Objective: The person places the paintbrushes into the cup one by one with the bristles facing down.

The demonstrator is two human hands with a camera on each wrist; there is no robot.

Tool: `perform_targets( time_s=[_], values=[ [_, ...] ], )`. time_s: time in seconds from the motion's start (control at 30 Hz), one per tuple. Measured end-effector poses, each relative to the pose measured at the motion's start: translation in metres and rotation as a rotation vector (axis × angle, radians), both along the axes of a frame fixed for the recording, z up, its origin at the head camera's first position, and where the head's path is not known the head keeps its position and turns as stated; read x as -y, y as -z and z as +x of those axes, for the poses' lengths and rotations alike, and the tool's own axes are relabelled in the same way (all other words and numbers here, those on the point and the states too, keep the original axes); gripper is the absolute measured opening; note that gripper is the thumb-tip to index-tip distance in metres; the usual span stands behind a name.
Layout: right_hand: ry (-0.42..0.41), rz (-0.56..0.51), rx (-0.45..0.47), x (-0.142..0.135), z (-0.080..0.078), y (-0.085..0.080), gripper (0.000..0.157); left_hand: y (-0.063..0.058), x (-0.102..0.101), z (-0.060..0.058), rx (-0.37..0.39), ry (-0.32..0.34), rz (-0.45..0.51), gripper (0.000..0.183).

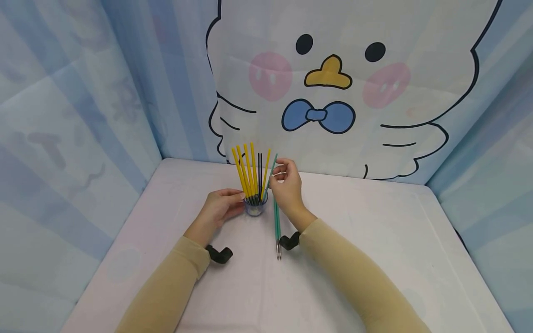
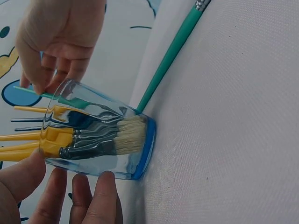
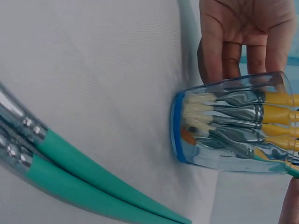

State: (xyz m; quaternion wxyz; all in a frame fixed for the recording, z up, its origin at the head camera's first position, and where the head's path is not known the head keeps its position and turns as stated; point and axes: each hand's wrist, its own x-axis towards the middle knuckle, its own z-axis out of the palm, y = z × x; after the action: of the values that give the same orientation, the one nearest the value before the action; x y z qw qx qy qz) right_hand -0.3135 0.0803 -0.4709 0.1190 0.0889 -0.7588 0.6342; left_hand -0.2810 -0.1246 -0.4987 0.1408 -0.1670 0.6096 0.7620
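Note:
A clear cup (image 1: 255, 211) with a blue base (image 2: 145, 149) stands on the table, holding several yellow-handled paintbrushes (image 1: 252, 166) and two dark-handled ones (image 1: 260, 173), bristles down. My left hand (image 1: 218, 206) rests against the cup's left side, fingertips at the wall and thumb at the rim (image 2: 35, 163). On the other side, my right hand (image 1: 289, 189) pinches the upper handle of a green paintbrush (image 1: 271, 173). That brush's lower end is inside the cup, leaning right. Two more green paintbrushes (image 3: 93, 172) lie on the table under the right wrist, metal ferrules toward me.
The pale table (image 1: 374, 254) reaches back to a hanging cloth (image 1: 333, 152) with a cartoon face. Blue-striped curtains (image 1: 75, 138) close in the sides. Black wrist mounts (image 1: 220, 254) stick out from both sleeves.

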Motion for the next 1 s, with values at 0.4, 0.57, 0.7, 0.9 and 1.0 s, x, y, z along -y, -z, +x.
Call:
perform_targets(
  time_s=[0.4, 0.57, 0.7, 0.9, 1.0],
  values=[
    [-0.014, 0.031, 0.011, -0.002, -0.001, 0.011, 0.047, -0.001, -0.001, 0.0, -0.004, 0.004, 0.0, 0.03],
    [0.003, 0.033, 0.042, -0.007, -0.001, 0.015, 0.048, 0.0, -0.001, 0.0, -0.005, 0.006, -0.001, 0.03],
    [0.027, 0.057, 0.065, -0.013, -0.001, 0.019, 0.049, -0.001, 0.0, 0.0, 0.011, 0.003, 0.001, 0.031],
    [0.023, 0.068, 0.113, -0.023, 0.0, 0.024, 0.05, -0.002, 0.0, 0.0, 0.026, -0.003, 0.004, 0.031],
    [0.016, 0.067, 0.14, -0.028, 0.002, 0.027, 0.049, -0.001, 0.0, -0.001, 0.024, -0.002, 0.004, 0.031]
  ],
)
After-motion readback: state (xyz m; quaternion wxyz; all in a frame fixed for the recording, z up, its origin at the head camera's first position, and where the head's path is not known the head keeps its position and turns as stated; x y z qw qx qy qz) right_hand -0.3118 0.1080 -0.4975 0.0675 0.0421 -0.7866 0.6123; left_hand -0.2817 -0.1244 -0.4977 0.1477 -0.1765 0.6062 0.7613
